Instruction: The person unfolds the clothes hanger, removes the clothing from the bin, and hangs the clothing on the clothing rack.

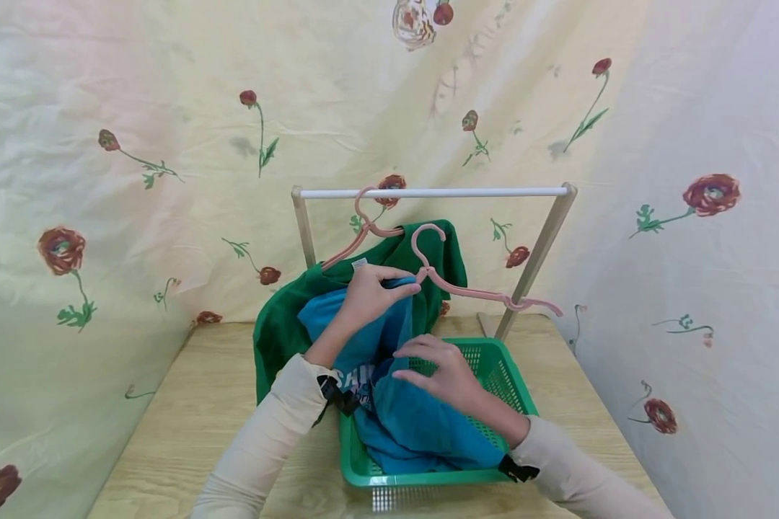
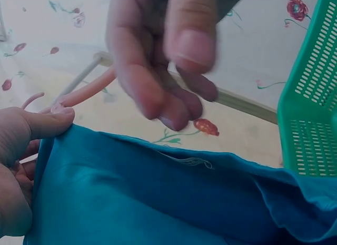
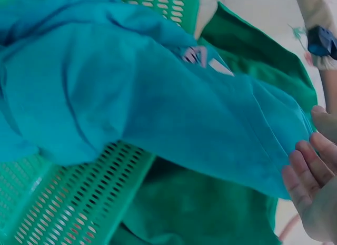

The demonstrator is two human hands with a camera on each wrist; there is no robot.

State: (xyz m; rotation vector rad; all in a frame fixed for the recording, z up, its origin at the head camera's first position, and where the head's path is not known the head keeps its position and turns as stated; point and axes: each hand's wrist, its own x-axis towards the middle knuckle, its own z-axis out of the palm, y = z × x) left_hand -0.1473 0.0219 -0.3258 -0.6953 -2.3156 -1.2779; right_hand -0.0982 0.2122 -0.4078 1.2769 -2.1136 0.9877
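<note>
A blue printed shirt (image 1: 441, 418) hangs down from my left hand (image 1: 371, 292) into the green basket. The thumb and fingers of that hand pinch the shirt's edge close to the neck of a pink hanger (image 1: 470, 292). The hanger's right arm sticks out bare; its left part is hidden behind the hand and cloth. My right hand (image 1: 444, 371) hovers over the shirt with fingers loosely spread, holding nothing. In the left wrist view, the stretched cloth edge (image 2: 158, 150) runs from the pinching thumb, below the right hand's blurred fingers (image 2: 131, 71).
A green shirt (image 1: 279, 321) on a second pink hanger (image 1: 363, 209) hangs from the white rail (image 1: 480, 192) of a wood-sided rack. The green basket (image 1: 513, 375) stands on the wooden table (image 1: 188, 389) in front. Flowered cloth (image 1: 169, 173) surrounds the table.
</note>
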